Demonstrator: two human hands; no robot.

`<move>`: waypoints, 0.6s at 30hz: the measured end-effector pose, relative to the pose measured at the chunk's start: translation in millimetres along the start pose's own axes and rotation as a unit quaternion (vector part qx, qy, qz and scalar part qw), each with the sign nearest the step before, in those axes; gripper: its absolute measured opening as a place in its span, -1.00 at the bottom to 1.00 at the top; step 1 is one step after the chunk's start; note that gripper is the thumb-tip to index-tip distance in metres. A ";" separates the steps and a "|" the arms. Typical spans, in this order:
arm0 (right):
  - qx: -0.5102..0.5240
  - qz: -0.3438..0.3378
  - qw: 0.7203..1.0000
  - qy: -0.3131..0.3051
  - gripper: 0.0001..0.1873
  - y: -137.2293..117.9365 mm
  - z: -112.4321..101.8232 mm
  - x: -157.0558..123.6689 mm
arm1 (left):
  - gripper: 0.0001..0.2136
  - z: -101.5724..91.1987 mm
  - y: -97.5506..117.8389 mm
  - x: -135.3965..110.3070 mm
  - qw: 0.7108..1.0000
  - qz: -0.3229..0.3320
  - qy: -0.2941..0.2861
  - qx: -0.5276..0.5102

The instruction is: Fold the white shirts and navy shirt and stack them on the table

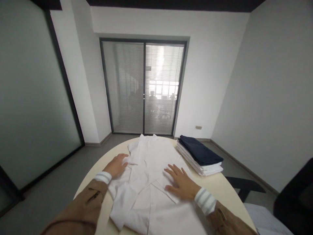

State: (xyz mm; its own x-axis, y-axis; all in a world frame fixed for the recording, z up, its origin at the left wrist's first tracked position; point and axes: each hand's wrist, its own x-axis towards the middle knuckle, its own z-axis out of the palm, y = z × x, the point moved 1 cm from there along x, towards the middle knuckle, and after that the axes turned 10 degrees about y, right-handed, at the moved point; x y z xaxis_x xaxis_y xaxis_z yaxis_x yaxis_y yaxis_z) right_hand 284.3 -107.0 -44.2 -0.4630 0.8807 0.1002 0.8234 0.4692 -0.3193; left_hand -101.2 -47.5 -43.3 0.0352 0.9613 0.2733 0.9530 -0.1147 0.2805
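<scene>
A white garment that looks like a shirt [146,163] lies spread over the round table. Its collar end is at the far side, and loose folds bunch toward the near left. At its left edge, my left hand [116,165] reaches in with fingers stretched out and the thumb apart, the tips at the folded sleeve. Over the right half of the cloth is my right hand [182,183], fingers spread and palm down. Neither hand grips the fabric, as far as I can see.
To the right on the pale table [97,169] is a stack of folded white cloth [195,161], topped by a folded navy cloth [200,150]. A black chair [297,195] stands at the right, with white cloth [264,219] on its seat. Glass doors [122,91] are beyond the table.
</scene>
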 end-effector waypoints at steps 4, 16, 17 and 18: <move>0.017 -0.035 0.998 -0.057 -0.03 -13.5 18.2 0.3 | -0.52 29.2 19.0 9.0 0.993 0.077 -0.060 -0.061; 0.022 -0.014 0.996 -0.091 0.06 1.9 2.6 -15.4 | -0.61 51.3 -35.5 21.7 0.977 -0.167 0.107 -0.081; 0.008 -0.010 0.997 -0.071 0.00 -2.8 1.5 -13.2 | -0.60 51.8 -39.3 19.4 0.973 -0.180 0.117 -0.082; -0.010 -0.010 0.999 -0.044 -0.08 -8.9 0.7 -9.9 | -0.58 53.0 -41.4 16.9 0.970 -0.189 0.129 -0.082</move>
State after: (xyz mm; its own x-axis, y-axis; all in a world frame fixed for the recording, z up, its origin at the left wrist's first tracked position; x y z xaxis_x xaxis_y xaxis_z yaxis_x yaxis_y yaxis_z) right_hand 281.3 -120.0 -43.0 -0.5052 0.8627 0.0219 0.8200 0.4878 -0.2994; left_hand -124.1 -13.2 -99.1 -0.4046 0.8496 0.3384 0.8219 0.1755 0.5420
